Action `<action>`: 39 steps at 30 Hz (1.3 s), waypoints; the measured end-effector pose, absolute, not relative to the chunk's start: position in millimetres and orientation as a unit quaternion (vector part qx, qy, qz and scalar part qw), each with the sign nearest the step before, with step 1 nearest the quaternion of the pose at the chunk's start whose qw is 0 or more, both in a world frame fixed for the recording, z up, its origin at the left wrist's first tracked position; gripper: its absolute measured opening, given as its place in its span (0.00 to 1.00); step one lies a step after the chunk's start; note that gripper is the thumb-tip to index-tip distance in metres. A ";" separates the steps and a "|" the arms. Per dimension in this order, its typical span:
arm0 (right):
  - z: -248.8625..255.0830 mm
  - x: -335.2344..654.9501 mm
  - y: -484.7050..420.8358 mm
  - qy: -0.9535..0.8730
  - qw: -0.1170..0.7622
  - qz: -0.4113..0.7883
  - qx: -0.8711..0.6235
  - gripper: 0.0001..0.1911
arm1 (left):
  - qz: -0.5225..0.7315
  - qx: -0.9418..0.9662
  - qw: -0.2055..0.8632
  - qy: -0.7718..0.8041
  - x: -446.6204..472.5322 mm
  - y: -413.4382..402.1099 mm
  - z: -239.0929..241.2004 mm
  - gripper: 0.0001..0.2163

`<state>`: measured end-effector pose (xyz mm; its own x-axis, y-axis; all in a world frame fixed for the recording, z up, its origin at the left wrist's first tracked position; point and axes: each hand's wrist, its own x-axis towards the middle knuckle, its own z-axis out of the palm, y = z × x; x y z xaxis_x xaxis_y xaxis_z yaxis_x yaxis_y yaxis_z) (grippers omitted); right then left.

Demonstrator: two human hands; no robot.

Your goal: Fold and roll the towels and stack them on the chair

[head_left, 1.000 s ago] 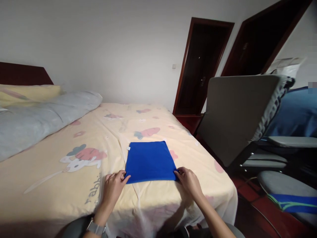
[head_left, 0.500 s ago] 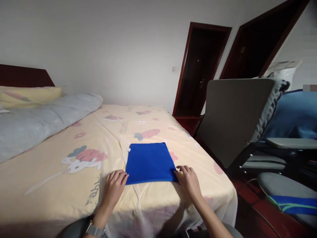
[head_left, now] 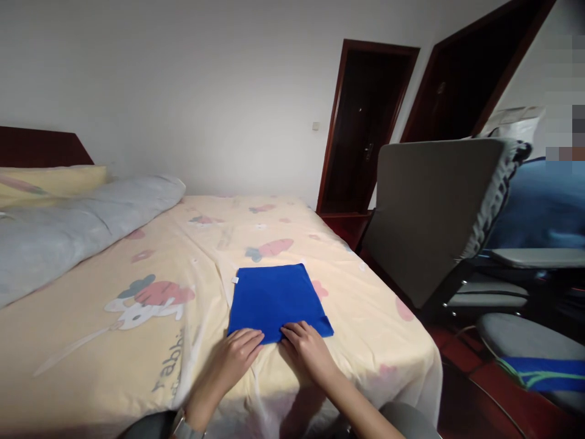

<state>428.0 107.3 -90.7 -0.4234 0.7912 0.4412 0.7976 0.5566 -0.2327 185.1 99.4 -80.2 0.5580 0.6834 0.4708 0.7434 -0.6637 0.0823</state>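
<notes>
A folded blue cloth (head_left: 274,297) lies flat on the yellow cartoon-print bedsheet (head_left: 192,268), near the foot of the bed. My left hand (head_left: 237,353) rests at the middle of the cloth's near edge, fingers stretched flat and fingertips touching it. My right hand (head_left: 307,349) lies right beside it, fingers also flat on the near edge. The two hands nearly touch each other. Neither hand holds anything.
A grey duvet (head_left: 68,225) and a yellow pillow (head_left: 50,182) lie at the head of the bed on the left. A grey reclined chair (head_left: 439,207) stands close to the bed's right side. Dark wooden doors (head_left: 365,128) are behind.
Both hands have slid inward from the cloth's near corners to the middle of its near edge. The view has shifted slightly.
</notes>
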 end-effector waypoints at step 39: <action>-115.3 536.7 112.1 -0.838 0.200 0.105 -0.497 0.25 | -0.229 -0.885 -0.093 -0.394 142.8 102.4 -87.8 0.22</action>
<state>536.7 112.1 -115.3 -0.4253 0.8751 0.2311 0.7912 0.4834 -0.3746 142.8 102.4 -87.8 0.5852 0.7401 0.3314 0.6549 -0.6724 0.3450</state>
